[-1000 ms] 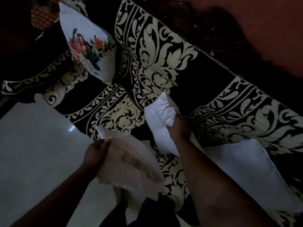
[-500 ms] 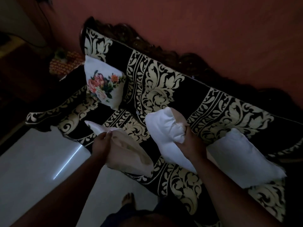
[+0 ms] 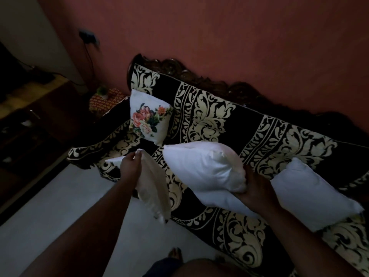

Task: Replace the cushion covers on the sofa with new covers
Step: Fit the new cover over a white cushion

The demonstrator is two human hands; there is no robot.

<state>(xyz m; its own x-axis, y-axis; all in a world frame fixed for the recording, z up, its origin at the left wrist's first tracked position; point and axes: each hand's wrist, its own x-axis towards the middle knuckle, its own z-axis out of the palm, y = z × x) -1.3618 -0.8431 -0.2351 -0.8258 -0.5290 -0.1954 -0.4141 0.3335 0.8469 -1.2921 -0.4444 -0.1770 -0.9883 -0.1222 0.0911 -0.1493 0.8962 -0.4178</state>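
The right hand gripped a soft, light bare cushion by its corner above the sofa, while the left hand pinched the limp cover, best held at its opening.

The right hand now holds the bare white cushion higher above the sofa, tilted flatter (it hung more upright before), while the left hand lifts the limp cover alongside.
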